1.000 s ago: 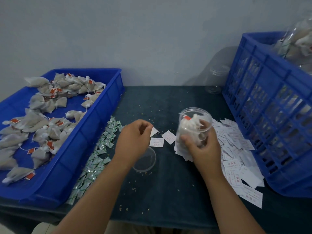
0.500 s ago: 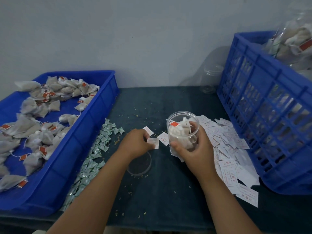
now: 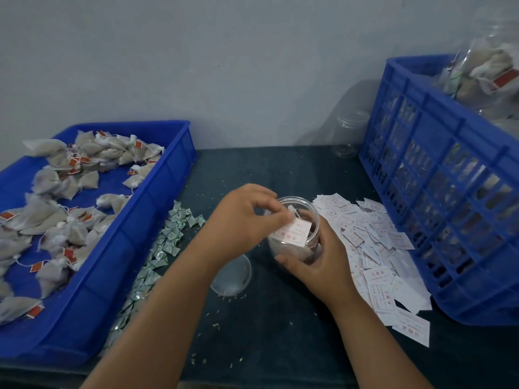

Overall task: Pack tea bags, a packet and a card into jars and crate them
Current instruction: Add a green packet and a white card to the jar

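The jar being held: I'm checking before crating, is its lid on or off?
Off. The jar has an open mouth; the lid lies on the table beside it.

Packing workbench: blue crate (image 3: 438,175) (jars inside), tea-bag tray (image 3: 157,197).

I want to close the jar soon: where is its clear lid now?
In the head view the clear lid lies on the dark table, between the green packets on its left and the jar on its right.

Both forearms reach forward from the bottom edge. The left hand (image 3: 244,220) is palm down, and its thumb and fingers pinch a card (image 3: 293,233). The right hand (image 3: 317,266) is curled round a jar (image 3: 307,204).
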